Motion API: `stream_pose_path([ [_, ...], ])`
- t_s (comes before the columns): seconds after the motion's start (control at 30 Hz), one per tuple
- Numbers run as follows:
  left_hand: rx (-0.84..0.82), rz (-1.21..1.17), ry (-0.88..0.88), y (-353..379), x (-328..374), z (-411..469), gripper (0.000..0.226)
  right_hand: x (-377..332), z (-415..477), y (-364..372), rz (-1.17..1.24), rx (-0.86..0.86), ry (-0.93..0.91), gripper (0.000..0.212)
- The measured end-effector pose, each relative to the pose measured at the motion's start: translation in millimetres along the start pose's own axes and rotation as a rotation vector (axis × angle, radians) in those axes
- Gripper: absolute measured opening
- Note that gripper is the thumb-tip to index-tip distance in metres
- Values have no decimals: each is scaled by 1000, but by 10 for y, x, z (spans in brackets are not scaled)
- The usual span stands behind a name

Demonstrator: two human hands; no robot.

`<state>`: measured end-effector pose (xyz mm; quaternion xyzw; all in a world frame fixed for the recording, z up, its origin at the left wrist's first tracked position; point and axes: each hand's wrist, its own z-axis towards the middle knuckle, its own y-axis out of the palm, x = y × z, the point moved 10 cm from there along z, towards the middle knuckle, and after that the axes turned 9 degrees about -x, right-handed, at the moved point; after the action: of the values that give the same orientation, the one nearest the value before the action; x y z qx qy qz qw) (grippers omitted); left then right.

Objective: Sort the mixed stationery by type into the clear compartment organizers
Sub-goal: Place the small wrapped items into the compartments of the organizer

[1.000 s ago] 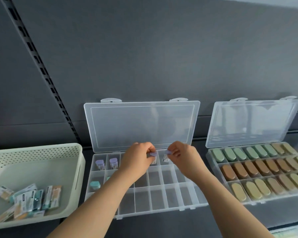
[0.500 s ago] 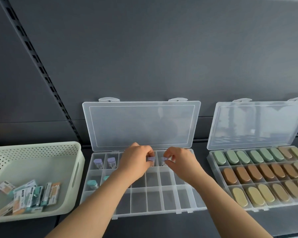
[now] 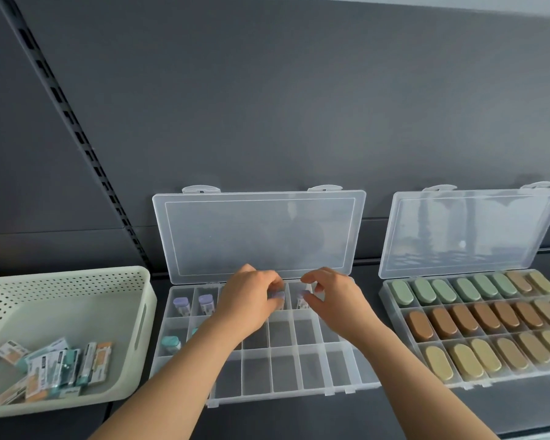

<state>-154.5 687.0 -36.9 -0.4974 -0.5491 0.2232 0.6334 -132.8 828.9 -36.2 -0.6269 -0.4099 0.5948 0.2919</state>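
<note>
Held tube: a small clear plastic tube with a lavender cap (image 3: 278, 295), in the back row of the centre organizer, near the middle of that row.
Left grip: the left hand (image 3: 251, 301) has curled fingers, and its fingertips pinch the held tube by the cap. The tube sits at the hand's right edge, below the fingertips.
Second tube: another lavender-capped clear tube (image 3: 303, 299), upright one compartment to the right in the same back row.
Right grip: the right hand (image 3: 337, 301) has curled fingers with the thumb tip at the second tube. I cannot tell whether it pinches the tube or only touches it.
Centre organizer: a clear plastic compartment box (image 3: 299, 369), with its open lid (image 3: 261, 236) standing up behind it.
Already sorted: two lavender-capped tubes (image 3: 181, 304) at the left end of the back row, and a teal-capped tube (image 3: 170, 342) in the row in front of them.
Basket: a pale green perforated plastic basket (image 3: 134, 312), just left of the centre organizer, holding small printed packets (image 3: 58, 363).
Right organizer: a second clear box (image 3: 391, 347), right of the centre organizer, filled with rows of green, brown and yellow oval pieces (image 3: 477, 322).
</note>
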Motion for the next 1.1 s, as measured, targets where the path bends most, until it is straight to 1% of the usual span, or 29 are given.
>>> stream_pose_path([
  [0.07,20,-43,2,-103,-78,-48,24,-95,0,-32,-14,9,-21,28],
  [0.17,83,-130,-26,-403,-293,-250,21,-371,11,-55,-18,17,-77,29],
  [0.27,151,-180,-68,-767,-612,-597,17,-830,23,-14,37,22,-195,28],
  [0.4,180,-190,-199,-1191,-1256,-1111,17,-1563,56,221,139,-43,-335,25],
  [0.5,112,-180,-351,-1332,-1847,-1444,25,-2073,111,529,219,-153,-385,27],
  [0.57,33,-157,-441,-1329,-2195,-1610,32,-2332,162,793,226,-237,-382,29],
  [0.63,-61,-138,-494,-1254,-2476,-1721,39,-2545,210,1095,182,-336,-366,28],
  [0.7,-156,-126,-521,-1143,-2661,-1782,41,-2701,253,1387,128,-429,-349,25],
  [0.77,-203,-136,-520,-1062,-2770,-1793,37,-2770,295,1601,124,-502,-292,27],
  [0.83,-215,-170,-496,-1030,-2822,-1777,27,-2796,335,1741,134,-536,-236,32],
  [0.9,-217,-223,-461,-1038,-2868,-1759,20,-2824,359,1847,141,-552,-202,31],
  [1.1,-123,-232,-444,-1253,-3182,-1851,29,-3075,346,2128,116,-621,-185,37],
])
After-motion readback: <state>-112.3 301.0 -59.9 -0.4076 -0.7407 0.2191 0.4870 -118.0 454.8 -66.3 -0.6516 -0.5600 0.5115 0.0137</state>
